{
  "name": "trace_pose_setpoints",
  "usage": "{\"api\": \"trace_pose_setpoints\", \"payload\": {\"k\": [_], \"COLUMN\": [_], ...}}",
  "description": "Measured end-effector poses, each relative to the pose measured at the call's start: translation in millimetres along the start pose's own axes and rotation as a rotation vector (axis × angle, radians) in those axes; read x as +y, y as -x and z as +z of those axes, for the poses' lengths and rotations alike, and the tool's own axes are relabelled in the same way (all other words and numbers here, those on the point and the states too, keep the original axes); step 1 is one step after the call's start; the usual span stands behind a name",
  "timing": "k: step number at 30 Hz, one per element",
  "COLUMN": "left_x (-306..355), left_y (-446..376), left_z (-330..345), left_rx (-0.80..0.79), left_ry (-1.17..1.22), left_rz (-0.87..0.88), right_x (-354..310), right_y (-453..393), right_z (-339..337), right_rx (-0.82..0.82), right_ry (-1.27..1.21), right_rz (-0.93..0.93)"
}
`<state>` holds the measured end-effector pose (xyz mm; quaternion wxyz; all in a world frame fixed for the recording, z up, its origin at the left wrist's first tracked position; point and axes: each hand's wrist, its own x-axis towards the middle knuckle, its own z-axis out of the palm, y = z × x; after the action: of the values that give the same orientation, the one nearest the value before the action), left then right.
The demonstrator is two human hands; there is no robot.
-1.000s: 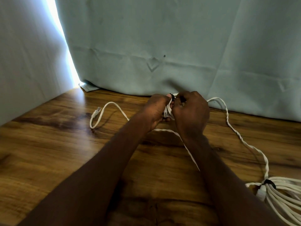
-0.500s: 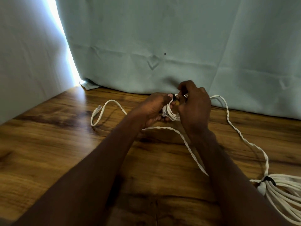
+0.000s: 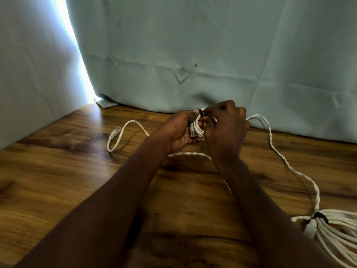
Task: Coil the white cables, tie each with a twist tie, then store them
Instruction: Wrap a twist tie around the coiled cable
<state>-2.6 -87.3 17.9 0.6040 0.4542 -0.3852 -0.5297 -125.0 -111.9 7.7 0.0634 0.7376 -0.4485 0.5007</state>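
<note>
Above the wooden table (image 3: 58, 180), my left hand (image 3: 179, 130) holds a small bundle of white cable (image 3: 197, 129) with a clear plug showing in it. My right hand (image 3: 226, 130) pinches a black twist tie (image 3: 201, 113) at the top of that bundle. A loose cable end with a plug (image 3: 116, 131) lies on the table to the left. A twisted white strand (image 3: 286, 163) runs from behind my right hand to a larger white coil (image 3: 340, 235) at the lower right, bound by a black tie (image 3: 320, 216).
A pale blue-green cloth backdrop (image 3: 193, 45) hangs close behind the hands and along the left side. Bright light comes through a gap (image 3: 77, 55) at the back left corner. The large coil runs off the frame's right edge.
Both hands have stayed close together at the bundle. The right hand's fingers have shifted around the black tie, and the slack strand beneath has moved slightly.
</note>
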Motion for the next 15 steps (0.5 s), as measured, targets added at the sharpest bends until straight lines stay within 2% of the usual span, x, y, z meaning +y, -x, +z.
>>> {"api": "trace_pose_setpoints", "payload": {"k": [5,15], "left_x": [-1.9,-4.9], "left_y": [0.3,-3.7], "left_z": [1.3,1.7], "left_rx": [-0.043,-0.039], "left_ry": [-0.021,0.084], "left_rz": [-0.020,-0.004], "right_x": [-0.3,-1.9], "right_y": [0.7,2.4], "right_z": [-2.3,0.1], "right_rx": [0.072,0.068], "right_ry": [-0.101,-0.058], "right_rz": [0.181,0.170]}}
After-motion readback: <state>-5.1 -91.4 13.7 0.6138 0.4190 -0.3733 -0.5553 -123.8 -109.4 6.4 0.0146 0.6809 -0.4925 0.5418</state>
